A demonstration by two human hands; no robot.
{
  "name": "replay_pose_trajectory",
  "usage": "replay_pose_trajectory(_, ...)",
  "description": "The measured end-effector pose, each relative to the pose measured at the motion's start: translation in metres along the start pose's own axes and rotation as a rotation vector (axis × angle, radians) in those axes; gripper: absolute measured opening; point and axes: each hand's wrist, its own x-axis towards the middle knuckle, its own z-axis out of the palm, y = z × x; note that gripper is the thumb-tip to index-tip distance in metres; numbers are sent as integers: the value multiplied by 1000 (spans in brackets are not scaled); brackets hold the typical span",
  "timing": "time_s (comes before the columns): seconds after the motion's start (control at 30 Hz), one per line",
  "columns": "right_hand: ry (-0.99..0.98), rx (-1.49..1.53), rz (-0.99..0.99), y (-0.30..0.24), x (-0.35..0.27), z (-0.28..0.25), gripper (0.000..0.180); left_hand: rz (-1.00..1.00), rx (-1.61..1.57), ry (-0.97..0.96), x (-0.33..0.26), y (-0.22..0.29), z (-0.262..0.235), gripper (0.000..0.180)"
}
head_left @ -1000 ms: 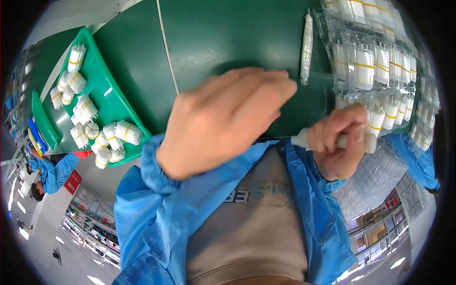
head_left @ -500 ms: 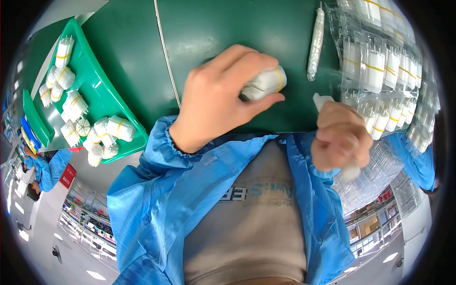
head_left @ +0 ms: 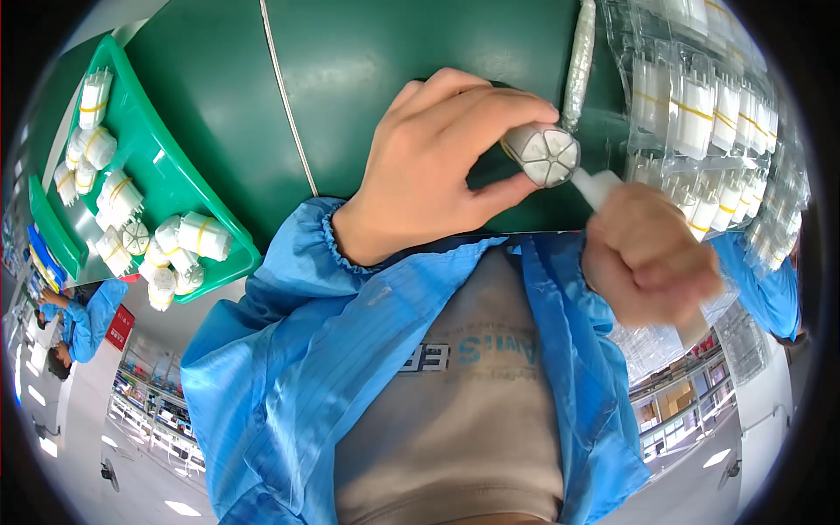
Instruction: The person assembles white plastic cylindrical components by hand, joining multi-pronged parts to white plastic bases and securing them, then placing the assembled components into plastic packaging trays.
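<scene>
Left hand pinches the banded bundle of white tubes at frame centre-top, right hand fisted on one tube; likely light, rigid, slippery—grip around the band.

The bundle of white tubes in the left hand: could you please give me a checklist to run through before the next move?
1. Left hand has a firm hold on the bundle of white tubes: ok, thumb and fingers wrap it.
2. Bundle end faces the right hand: ok, round end turned toward it.
3. Right hand holds the single white tube: ok, fist closed round it, tip sticking out.
4. Tube tip at the bundle: ok, it appears to touch the rim.
5. Band round the bundle: cannot tell, fingers hide it.
6. Room left in the green tray: ok, bare floor between bundles.
</scene>
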Motion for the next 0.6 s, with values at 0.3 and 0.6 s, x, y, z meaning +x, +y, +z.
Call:
replay_pose_trajectory(0.3, -72, 31, 158, -7, 19, 11, 49, 6, 18, -9, 2, 3, -1, 52)
replay_pose_trajectory(0.6, -38, 49, 224, -16, 29, 13, 51, 8, 12, -41, 4, 4, -2, 50)
